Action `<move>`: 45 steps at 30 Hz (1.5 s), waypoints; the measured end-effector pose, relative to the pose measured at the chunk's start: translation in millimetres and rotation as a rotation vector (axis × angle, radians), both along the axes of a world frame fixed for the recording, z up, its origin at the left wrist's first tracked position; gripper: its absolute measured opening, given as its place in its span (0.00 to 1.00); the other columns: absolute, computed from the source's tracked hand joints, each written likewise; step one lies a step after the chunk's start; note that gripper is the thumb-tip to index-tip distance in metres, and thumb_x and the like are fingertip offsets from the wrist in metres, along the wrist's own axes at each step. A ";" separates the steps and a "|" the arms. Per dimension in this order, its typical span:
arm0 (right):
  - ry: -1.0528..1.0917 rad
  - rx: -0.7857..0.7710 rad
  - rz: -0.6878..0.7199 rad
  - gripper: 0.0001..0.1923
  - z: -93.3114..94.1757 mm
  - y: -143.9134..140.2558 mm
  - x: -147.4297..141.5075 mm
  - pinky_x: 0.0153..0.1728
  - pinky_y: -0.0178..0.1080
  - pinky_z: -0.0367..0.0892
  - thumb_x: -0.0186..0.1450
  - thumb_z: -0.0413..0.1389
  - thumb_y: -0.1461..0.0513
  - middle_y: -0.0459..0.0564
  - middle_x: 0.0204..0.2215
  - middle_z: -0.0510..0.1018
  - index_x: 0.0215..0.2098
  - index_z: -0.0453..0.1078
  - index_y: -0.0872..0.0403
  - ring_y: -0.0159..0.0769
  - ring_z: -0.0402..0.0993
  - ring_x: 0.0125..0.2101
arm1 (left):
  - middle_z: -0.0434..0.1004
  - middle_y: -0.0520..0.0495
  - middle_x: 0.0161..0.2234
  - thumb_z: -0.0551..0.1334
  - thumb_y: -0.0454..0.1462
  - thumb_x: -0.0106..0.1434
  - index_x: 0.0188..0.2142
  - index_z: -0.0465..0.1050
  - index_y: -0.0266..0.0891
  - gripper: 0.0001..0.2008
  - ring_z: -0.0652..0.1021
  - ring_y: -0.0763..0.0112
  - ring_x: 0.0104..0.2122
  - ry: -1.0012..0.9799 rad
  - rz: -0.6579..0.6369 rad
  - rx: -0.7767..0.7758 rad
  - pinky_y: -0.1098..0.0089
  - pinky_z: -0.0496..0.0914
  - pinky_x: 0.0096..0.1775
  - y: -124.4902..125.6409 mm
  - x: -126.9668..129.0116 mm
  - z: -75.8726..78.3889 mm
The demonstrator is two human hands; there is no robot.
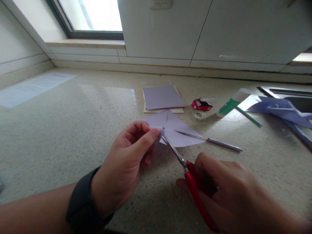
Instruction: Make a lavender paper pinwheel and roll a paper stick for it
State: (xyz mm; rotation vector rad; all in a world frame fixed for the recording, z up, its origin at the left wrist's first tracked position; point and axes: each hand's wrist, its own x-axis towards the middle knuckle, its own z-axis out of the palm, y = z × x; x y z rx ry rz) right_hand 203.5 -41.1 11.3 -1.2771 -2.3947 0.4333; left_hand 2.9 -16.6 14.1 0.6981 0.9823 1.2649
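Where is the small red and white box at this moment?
In the head view, the small red and white box lies on the speckled stone counter, right of centre, between the stack of lilac paper sheets and the green-and-white glue stick, just behind the clear tape roll.

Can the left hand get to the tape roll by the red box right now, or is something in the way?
Probably not: the left hand is pinching the purple paper, and the tape roll lies beyond the scissors.

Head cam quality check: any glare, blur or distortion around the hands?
Head view: window blown out white, with a pale reflection patch on the counter. Right hand and the red scissors handles are soft at the bottom edge; left hand and the paper it pinches are sharper. Wall lines bow toward the edges, wide-angle distortion. Shadows under the hands are soft.
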 end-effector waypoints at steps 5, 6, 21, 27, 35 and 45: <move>-0.018 0.038 0.019 0.15 1.6 -0.7 -1.7 0.12 0.33 0.51 0.69 0.54 0.56 0.46 0.14 0.70 0.25 0.62 0.51 0.29 0.61 0.10 | 0.68 0.57 0.29 0.71 0.35 0.60 0.37 0.67 0.41 0.13 0.63 0.81 0.21 -0.024 0.014 -0.008 0.81 0.61 0.20 1.0 2.1 0.6; -0.020 0.047 0.026 0.15 1.3 -0.3 -1.9 0.11 0.33 0.51 0.69 0.53 0.57 0.46 0.14 0.71 0.25 0.62 0.51 0.29 0.61 0.10 | 0.68 0.57 0.29 0.71 0.35 0.60 0.39 0.67 0.42 0.13 0.63 0.81 0.21 -0.027 0.011 -0.013 0.81 0.61 0.19 1.2 2.4 0.7; -0.111 0.249 0.038 0.17 -3.9 -2.1 -2.4 0.11 0.31 0.54 0.73 0.46 0.57 0.45 0.15 0.70 0.26 0.60 0.51 0.28 0.62 0.10 | 0.71 0.57 0.31 0.68 0.35 0.64 0.39 0.68 0.42 0.09 0.64 0.83 0.20 -0.016 -0.023 0.005 0.81 0.60 0.20 -2.3 3.5 1.0; -0.101 0.274 0.029 0.19 -2.6 -0.8 -1.9 0.11 0.31 0.54 0.75 0.45 0.54 0.44 0.14 0.68 0.27 0.60 0.51 0.28 0.62 0.10 | 0.73 0.56 0.31 0.69 0.36 0.64 0.41 0.71 0.44 0.09 0.64 0.82 0.22 0.033 -0.037 0.019 0.81 0.61 0.21 -1.4 0.2 -1.1; -0.106 0.309 0.033 0.15 -2.8 -0.8 0.0 0.10 0.31 0.54 0.72 0.47 0.58 0.43 0.14 0.68 0.27 0.59 0.50 0.28 0.62 0.09 | 0.70 0.57 0.26 0.70 0.37 0.64 0.49 0.76 0.48 0.14 0.63 0.82 0.21 0.029 -0.063 0.020 0.81 0.59 0.21 -1.1 -1.3 -1.5; -0.131 0.326 0.057 0.10 -5.3 1.9 1.3 0.09 0.30 0.56 0.68 0.46 0.64 0.45 0.14 0.69 0.27 0.60 0.50 0.30 0.65 0.10 | 0.75 0.55 0.32 0.70 0.35 0.62 0.43 0.75 0.43 0.11 0.65 0.82 0.21 0.012 -0.026 0.003 0.82 0.61 0.20 -0.9 1.1 0.9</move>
